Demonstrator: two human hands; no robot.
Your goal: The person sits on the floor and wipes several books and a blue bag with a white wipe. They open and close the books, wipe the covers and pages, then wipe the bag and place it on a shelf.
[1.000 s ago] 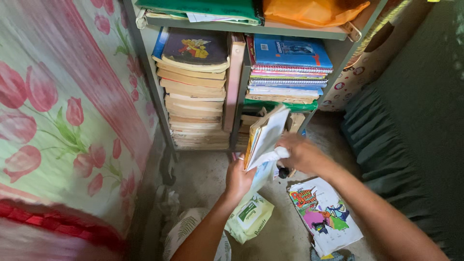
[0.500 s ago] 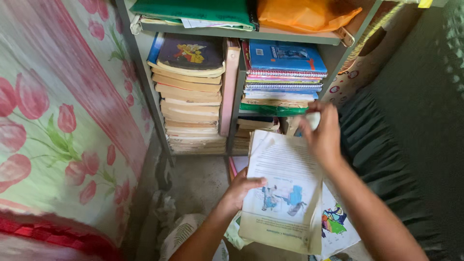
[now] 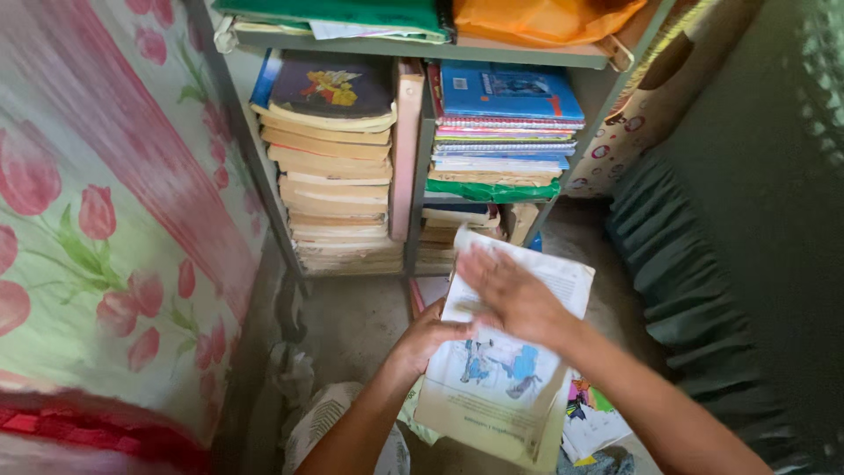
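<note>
From the head camera, I have the open booklet [image 3: 505,352] in front of me, low over the floor just before the metal bookshelf [image 3: 422,167]. My left hand [image 3: 431,334] is closed on the booklet's left edge, thumb on top of the page and the other fingers hidden under it. My right hand [image 3: 510,295] lies flat and spread on the upper half of the page, pressing or wiping rather than gripping; it is blurred, so I cannot tell whether anything is tucked under the palm. The pages look soft and worn, and the lower corner hangs unsupported, so I judge that a hard push from the right hand against only one holding hand could crease or tear the sheet, or pull it out of my left grip. If it slips, it would drop onto the colourful picture book [image 3: 589,418] lying on the floor just below and to the right. The stack of yellowed books [image 3: 338,193] on the shelf stands close ahead, and a sweeping elbow or page edge might nudge it.
</note>
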